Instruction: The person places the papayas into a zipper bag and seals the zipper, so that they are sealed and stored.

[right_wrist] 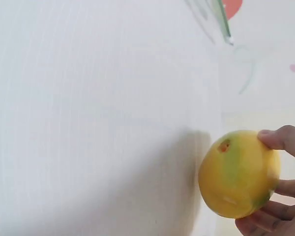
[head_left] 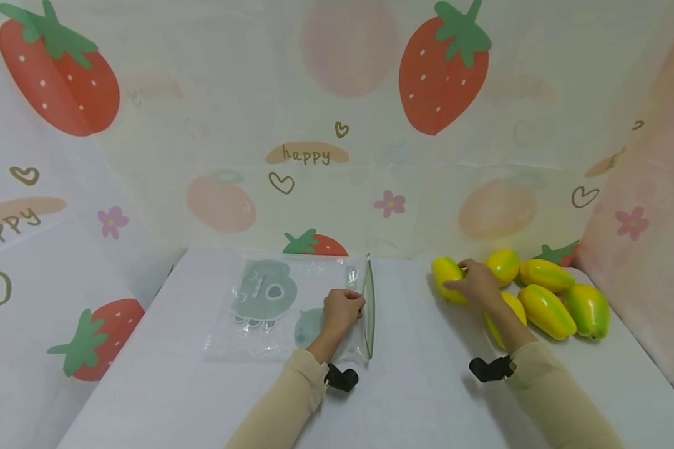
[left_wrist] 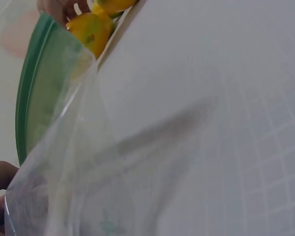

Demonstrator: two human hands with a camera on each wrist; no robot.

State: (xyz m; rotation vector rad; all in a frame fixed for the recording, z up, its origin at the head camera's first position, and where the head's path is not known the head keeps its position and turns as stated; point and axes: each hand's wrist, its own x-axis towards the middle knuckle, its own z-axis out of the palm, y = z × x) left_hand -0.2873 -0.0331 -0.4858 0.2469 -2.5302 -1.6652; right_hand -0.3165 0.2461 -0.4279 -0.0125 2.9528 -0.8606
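A clear zip bag (head_left: 224, 337) with green cartoon prints lies on the white table, its green-edged mouth (head_left: 369, 312) facing right and standing up. My left hand (head_left: 341, 310) pinches the bag's plastic close to that mouth. In the left wrist view, the fingers (left_wrist: 1, 177) show at the left edge beside the green zip strip (left_wrist: 27, 98). On the right, my right hand (head_left: 477, 284) grips a yellow-green papaya (head_left: 448, 279) between thumb and fingers. The right wrist view shows this papaya (right_wrist: 236, 177) above its shadow, with the thumb on its upper side.
Several more papayas (head_left: 547, 312) sit in a group at the right of the table (head_left: 415, 399). One papaya (head_left: 508, 318) is partly hidden under the right forearm. A strawberry-print cloth (head_left: 371, 206) hangs behind the table and at both sides.
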